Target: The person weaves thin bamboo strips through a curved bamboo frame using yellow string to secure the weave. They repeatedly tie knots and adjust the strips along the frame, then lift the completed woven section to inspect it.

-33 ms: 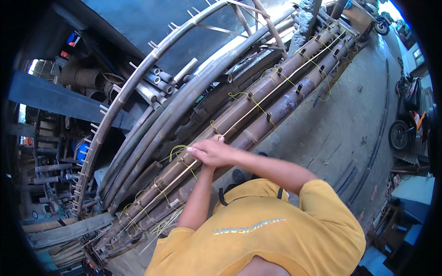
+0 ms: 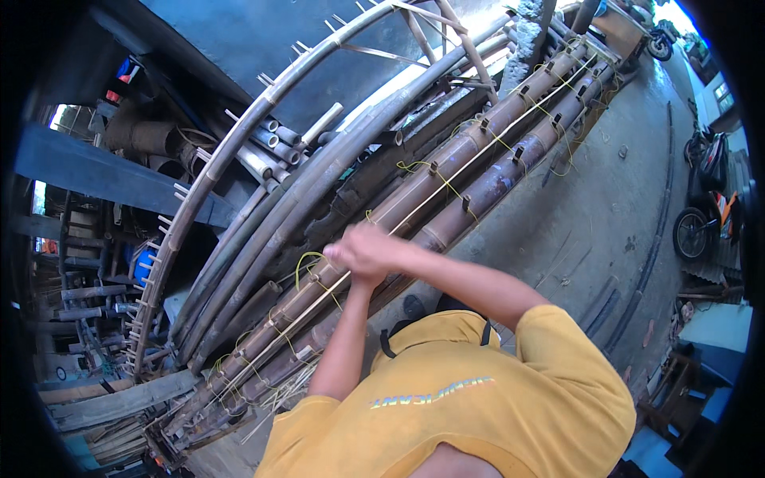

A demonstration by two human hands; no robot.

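Two thick bamboo poles, the farther pole (image 2: pixel 398 203) and the nearer pole (image 2: pixel 446 227), run diagonally side by side. Dark pegs (image 2: pixel 466 204) stick out of them, with thin yellow cord (image 2: pixel 450 185) tied across. Along the farther pole lies a narrow pale strip (image 2: pixel 430 199). My right hand (image 2: pixel 370 247) is closed and slightly blurred, crossing over my left hand (image 2: pixel 365 279) above that pole. A loop of yellow cord (image 2: pixel 301 267) comes out at the right hand's thumb side. The left hand's fingers are hidden beneath the right.
Behind the poles, a curved bamboo frame (image 2: pixel 211 167) bristles with short pegs. Bent bamboo lengths (image 2: pixel 295 215) and stacked cut tubes (image 2: pixel 271 147) lie inside it. Loose pale strips (image 2: pixel 287 390) lie beside the near pole end. A motorcycle (image 2: pixel 705 223) stands at far right.
My right hand has shifted slightly left and up, rolling over the left hand, and its fingers are now more blurred. The cord loop beside it stands more upright. The poles have not moved.
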